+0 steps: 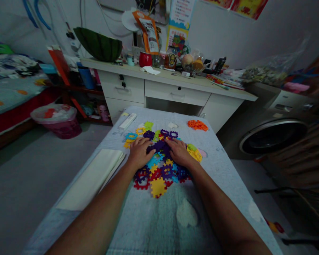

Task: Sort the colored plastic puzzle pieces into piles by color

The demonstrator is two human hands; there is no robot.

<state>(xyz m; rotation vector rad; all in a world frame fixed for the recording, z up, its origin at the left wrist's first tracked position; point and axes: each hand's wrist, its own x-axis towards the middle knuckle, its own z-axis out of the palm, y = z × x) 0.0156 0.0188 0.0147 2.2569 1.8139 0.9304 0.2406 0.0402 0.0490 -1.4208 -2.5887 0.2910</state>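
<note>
A pile of colourful interlocking plastic puzzle pieces (159, 173) lies on a table covered with a pale blue cloth (149, 219). My left hand (139, 152) rests palm down on the left of the pile, fingers curled over purple pieces (159, 146). My right hand (178, 151) lies on the right of the pile, fingers also meeting those purple pieces. Both hands press together at the pile's middle. A yellow piece (158, 187) sits at the near edge, and an orange cluster (198, 125) lies apart at the far right.
A folded cream cloth (93, 179) lies at the table's left. A white desk (175, 90) with a watermelon half, red mug and clutter stands behind. A washing machine (273, 136) is at right, a pink bin (57, 120) and bed at left.
</note>
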